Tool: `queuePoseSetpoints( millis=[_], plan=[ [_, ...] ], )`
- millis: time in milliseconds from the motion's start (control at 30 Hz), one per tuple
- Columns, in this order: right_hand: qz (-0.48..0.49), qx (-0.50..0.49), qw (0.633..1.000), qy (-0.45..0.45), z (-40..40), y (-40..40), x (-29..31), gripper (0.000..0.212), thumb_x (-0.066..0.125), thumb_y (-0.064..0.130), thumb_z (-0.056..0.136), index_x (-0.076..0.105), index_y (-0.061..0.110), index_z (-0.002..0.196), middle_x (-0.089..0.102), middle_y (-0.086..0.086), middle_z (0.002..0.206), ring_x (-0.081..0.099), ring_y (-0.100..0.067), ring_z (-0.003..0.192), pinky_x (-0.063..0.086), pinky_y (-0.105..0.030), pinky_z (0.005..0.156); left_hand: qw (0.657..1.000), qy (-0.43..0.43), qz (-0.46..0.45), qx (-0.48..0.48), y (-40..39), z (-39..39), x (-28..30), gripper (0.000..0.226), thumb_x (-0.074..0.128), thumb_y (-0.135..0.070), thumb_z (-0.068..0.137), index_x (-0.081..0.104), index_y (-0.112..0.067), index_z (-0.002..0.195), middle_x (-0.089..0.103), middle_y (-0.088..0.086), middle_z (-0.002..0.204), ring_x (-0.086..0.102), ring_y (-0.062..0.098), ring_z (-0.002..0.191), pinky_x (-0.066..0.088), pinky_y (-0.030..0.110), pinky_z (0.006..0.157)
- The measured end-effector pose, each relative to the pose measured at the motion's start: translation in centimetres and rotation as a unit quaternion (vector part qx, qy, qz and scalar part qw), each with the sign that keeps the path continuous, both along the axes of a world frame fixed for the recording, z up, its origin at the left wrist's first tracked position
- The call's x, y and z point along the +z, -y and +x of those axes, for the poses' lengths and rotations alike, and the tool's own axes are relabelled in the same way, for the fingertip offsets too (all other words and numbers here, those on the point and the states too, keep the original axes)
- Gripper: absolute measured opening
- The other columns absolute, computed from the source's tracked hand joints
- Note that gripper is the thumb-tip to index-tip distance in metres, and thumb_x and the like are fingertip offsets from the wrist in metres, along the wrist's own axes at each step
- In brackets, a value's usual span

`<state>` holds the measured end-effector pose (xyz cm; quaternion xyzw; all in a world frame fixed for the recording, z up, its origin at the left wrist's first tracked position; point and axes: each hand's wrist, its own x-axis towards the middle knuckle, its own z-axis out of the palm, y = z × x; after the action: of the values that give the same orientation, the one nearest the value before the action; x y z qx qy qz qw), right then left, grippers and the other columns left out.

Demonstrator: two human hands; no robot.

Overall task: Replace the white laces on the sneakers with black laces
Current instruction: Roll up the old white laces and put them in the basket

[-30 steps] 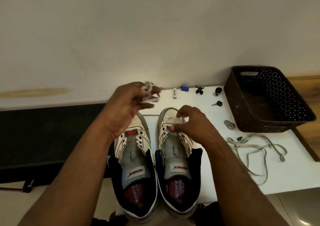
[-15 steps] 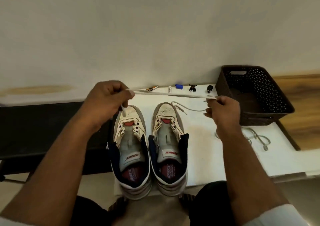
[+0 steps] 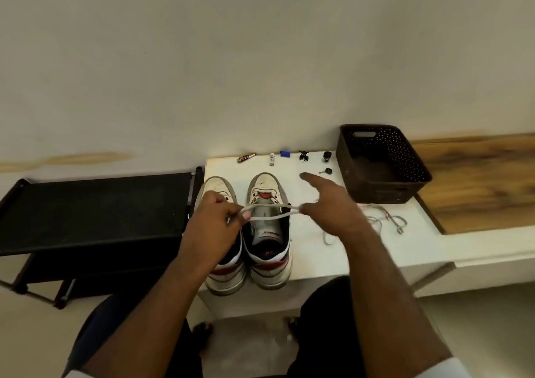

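Note:
Two white sneakers stand side by side on the white table [image 3: 315, 250], toes toward the wall: the left sneaker [image 3: 215, 186] and the right sneaker [image 3: 267, 192]. Neither shows a lace in its eyelets. A white lace [image 3: 269, 213] is doubled and stretched above the right sneaker. My left hand [image 3: 214, 227] pinches one end of it over the left sneaker. My right hand [image 3: 333, 204] pinches the other end, its index finger pointing out. Another white lace [image 3: 385, 218] lies loose on the table to the right. No black lace is in view.
A dark perforated basket [image 3: 382, 163] stands at the back right, nothing visible inside. Small items line the wall edge: a battery [image 3: 272, 159], a blue cap [image 3: 285, 154], a small key [image 3: 325, 171]. A black shoe rack [image 3: 95, 206] sits to the left. My knees are below the table edge.
The lace was stretched full length between my hands near the wall; now it is doubled, my hands are closer together and lower over the sneakers. The camera has pulled back.

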<state>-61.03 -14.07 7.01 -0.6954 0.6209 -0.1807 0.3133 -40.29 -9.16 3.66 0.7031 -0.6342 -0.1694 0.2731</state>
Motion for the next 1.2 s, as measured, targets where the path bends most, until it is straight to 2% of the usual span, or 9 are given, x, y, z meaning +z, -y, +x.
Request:
queuePoseSetpoints(
  millis=[133,333,567,667,733,833,900,1000,1200],
  plan=[
    [0.016,0.091,0.973,0.213,5.6,0.0,-0.5,0.049,0.066,0.012,0.087,0.055,0.028,0.133,0.057,0.009,0.130,0.057,-0.008,0.112,0.046,-0.025,0.097,0.993,0.090,-0.076,-0.014,2.3,0.7,1.6,0.024,0.059,-0.042,0.091,0.075,-0.027,0.102,0.053,0.000,0.122,0.047,0.023,0.114,0.038,0.038,0.094],
    [-0.048,0.006,0.946,0.320,6.7,6.0,-0.9,0.012,0.070,0.019,0.086,0.071,0.015,0.074,0.057,0.002,0.056,0.050,-0.004,0.051,0.042,-0.017,0.051,0.921,-0.381,-0.072,0.041,7.4,2.4,3.7,0.027,0.055,-0.028,0.098,0.066,-0.016,0.076,0.048,-0.008,0.049,0.052,0.016,0.049,0.050,0.033,0.058],
    [-0.058,-0.070,0.916,0.392,2.3,10.1,-2.9,0.010,0.072,0.021,0.080,0.075,0.017,0.071,0.051,0.000,0.054,0.035,-0.010,0.050,0.034,-0.025,0.055,0.783,-0.497,-0.133,0.350,12.2,9.8,1.1,0.022,0.053,-0.032,0.098,0.068,-0.017,0.099,0.053,-0.001,0.081,0.044,0.009,0.058,0.033,0.022,0.047],
    [0.000,-0.005,0.921,0.389,2.4,10.4,-2.8,0.014,0.066,0.018,0.083,0.072,0.009,0.075,0.056,0.011,0.050,0.038,-0.005,0.047,0.033,-0.027,0.054,0.911,-0.183,-0.030,0.369,12.9,10.8,-0.5,0.049,0.056,-0.041,0.093,0.045,-0.026,0.139,0.042,0.007,0.141,0.043,0.030,0.128,0.040,0.044,0.097],
    [0.021,0.030,0.929,0.368,3.6,10.4,-3.1,0.017,0.061,0.013,0.089,0.070,0.002,0.079,0.049,0.012,0.044,0.031,-0.006,0.045,0.027,-0.023,0.050,0.979,-0.044,-0.050,0.195,12.7,8.1,-0.3,0.063,0.060,-0.047,0.089,0.034,-0.036,0.146,0.020,-0.001,0.158,0.025,0.026,0.142,0.030,0.051,0.110],
    [0.039,0.059,0.934,0.351,5.4,10.5,-3.4,0.020,0.061,0.014,0.090,0.069,-0.002,0.081,0.046,0.012,0.043,0.029,-0.004,0.043,0.026,-0.019,0.046,0.962,-0.250,0.051,-0.095,11.5,2.2,0.5,0.041,0.056,-0.038,0.094,0.052,-0.037,0.135,0.045,-0.015,0.144,0.052,0.004,0.119,0.045,0.021,0.094],
    [0.048,0.058,0.930,0.361,5.6,10.7,-3.5,0.022,0.060,0.012,0.091,0.066,-0.007,0.080,0.044,0.011,0.041,0.029,-0.003,0.041,0.025,-0.020,0.045,0.931,-0.317,0.113,-0.139,11.3,0.7,0.3,0.024,0.057,-0.032,0.094,0.069,-0.022,0.112,0.071,-0.015,0.096,0.064,-0.004,0.080,0.046,0.009,0.067],
    [0.067,0.046,0.931,0.355,4.5,10.8,-3.5,0.020,0.063,0.014,0.088,0.070,-0.003,0.079,0.040,0.010,0.043,0.028,-0.006,0.043,0.023,-0.021,0.046,0.951,-0.278,0.108,-0.087,11.8,3.3,0.1,0.009,0.068,-0.025,0.087,0.073,-0.018,0.083,0.067,-0.009,0.064,0.057,-0.003,0.057,0.043,0.015,0.058],
    [0.097,0.063,0.941,0.318,4.1,11.2,-3.9,0.017,0.062,0.015,0.091,0.073,0.004,0.082,0.037,0.011,0.047,0.026,-0.007,0.046,0.023,-0.020,0.045,0.970,-0.054,-0.056,0.231,12.5,10.7,-2.2,0.024,0.060,-0.036,0.092,0.065,-0.031,0.116,0.062,-0.001,0.121,0.056,0.026,0.116,0.043,0.048,0.098]
  ],
)
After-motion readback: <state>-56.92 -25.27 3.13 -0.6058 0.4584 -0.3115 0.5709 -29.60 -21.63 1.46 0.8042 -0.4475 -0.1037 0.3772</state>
